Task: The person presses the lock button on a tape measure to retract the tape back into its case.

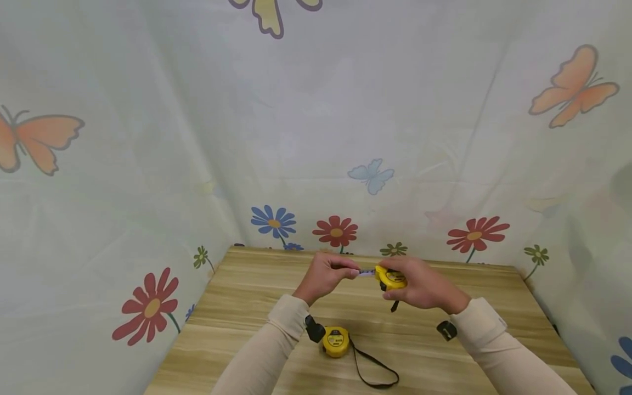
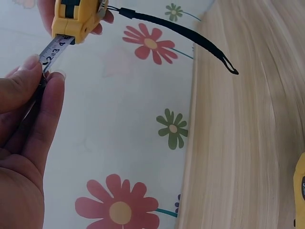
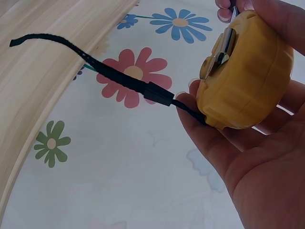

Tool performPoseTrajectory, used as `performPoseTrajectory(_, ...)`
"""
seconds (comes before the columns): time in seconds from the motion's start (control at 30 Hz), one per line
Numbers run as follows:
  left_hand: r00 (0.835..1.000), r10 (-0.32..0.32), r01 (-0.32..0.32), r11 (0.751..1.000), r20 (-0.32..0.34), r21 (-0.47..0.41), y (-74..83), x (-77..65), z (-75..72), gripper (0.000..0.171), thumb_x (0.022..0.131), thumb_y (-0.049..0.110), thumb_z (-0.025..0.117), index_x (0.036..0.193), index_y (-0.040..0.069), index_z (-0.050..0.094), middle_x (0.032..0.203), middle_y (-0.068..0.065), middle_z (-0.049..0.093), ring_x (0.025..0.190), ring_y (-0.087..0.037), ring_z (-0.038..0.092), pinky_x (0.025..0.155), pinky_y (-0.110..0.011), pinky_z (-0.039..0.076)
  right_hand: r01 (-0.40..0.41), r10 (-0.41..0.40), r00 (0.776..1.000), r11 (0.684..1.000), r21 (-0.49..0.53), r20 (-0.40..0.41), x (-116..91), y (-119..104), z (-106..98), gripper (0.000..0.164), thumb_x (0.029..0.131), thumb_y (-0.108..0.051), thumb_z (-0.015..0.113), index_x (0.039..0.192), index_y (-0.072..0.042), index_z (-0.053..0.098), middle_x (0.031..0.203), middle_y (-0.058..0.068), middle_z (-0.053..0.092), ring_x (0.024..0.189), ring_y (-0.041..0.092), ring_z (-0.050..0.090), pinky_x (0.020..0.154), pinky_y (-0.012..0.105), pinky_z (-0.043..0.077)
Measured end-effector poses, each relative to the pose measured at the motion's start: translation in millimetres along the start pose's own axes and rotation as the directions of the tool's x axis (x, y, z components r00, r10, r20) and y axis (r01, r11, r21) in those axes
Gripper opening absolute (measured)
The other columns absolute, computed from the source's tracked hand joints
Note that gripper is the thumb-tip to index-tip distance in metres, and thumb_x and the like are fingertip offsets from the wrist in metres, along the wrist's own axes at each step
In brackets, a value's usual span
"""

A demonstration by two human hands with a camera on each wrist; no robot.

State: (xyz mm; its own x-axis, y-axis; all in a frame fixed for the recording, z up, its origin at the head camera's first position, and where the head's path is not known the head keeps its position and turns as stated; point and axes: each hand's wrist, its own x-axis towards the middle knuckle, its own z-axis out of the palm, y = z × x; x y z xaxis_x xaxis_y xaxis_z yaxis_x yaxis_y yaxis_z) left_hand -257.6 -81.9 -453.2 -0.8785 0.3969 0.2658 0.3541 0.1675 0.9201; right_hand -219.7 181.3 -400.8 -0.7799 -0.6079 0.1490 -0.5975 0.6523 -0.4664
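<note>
My right hand (image 1: 422, 282) grips a yellow tape measure (image 1: 393, 278) above the table, its black wrist strap (image 3: 124, 81) hanging free. A short length of the white blade (image 2: 53, 50) is out of the case, and the thumb and fingers of my left hand (image 1: 329, 274) pinch its end. Numbers on the blade show in the left wrist view. A metal belt clip (image 3: 224, 50) is on the side of the case in the right wrist view. Below my left wrist, a second yellow tape measure (image 1: 336, 342) lies on the table with its black strap (image 1: 375, 370) looped to the right.
The wood-grain table (image 1: 257, 291) is bounded at the back and sides by a pale curtain (image 1: 316, 120) printed with flowers and butterflies. Small black devices (image 1: 314, 329) are worn at both wrists over light sleeves.
</note>
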Motion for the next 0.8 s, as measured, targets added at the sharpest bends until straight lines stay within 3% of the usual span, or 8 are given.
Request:
performPoseTrajectory(0.13,1.000,0.005,-0.005,1.000,0.003,-0.009,0.1,-0.2,1.8,0.012,0.094,0.014,0.078,0.103,0.008,0.084,0.102,-0.013,0.081,0.084,-0.011,0.073,0.080,-0.033,0.063,-0.007,0.007,1.000,1.000,0.013,0.004,-0.9,-0.5,0.3,0.055,0.090,-0.033,0.083,0.135,-0.006,0.066,0.110,-0.004,0.068,0.088,0.009,0.056,0.079,0.027,0.054)
performPoseTrajectory(0.33,1.000,0.002,-0.002,1.000,0.006,-0.013,-1.2,-0.3,4.9,0.011,0.095,0.014,0.077,0.103,0.011,0.084,0.103,-0.013,0.080,0.084,-0.010,0.072,0.078,-0.026,0.061,0.000,0.000,1.000,1.000,0.011,0.002,-2.1,-1.0,1.9,0.054,0.090,-0.035,0.083,0.134,-0.008,0.066,0.109,-0.005,0.069,0.087,0.008,0.055,0.077,0.024,0.053)
performPoseTrajectory(0.57,1.000,-0.009,0.009,1.000,0.005,-0.016,2.0,1.1,7.4,0.011,0.095,0.015,0.077,0.103,0.013,0.084,0.104,-0.011,0.081,0.087,-0.012,0.073,0.079,-0.027,0.061,0.019,-0.019,0.999,1.000,0.017,-0.034,-1.4,0.4,3.1,0.056,0.085,-0.043,0.086,0.129,-0.012,0.070,0.105,-0.008,0.069,0.085,0.006,0.057,0.075,0.022,0.055)
performPoseTrajectory(0.8,1.000,-0.005,0.005,1.000,0.004,-0.014,2.2,2.4,10.0,0.012,0.096,0.014,0.076,0.105,0.011,0.084,0.104,-0.011,0.081,0.086,-0.011,0.073,0.079,-0.025,0.061,-0.014,0.017,0.997,0.999,0.049,-0.071,-3.1,0.3,4.2,0.063,0.081,-0.050,0.088,0.128,-0.012,0.070,0.102,-0.008,0.070,0.083,0.006,0.058,0.074,0.022,0.054)
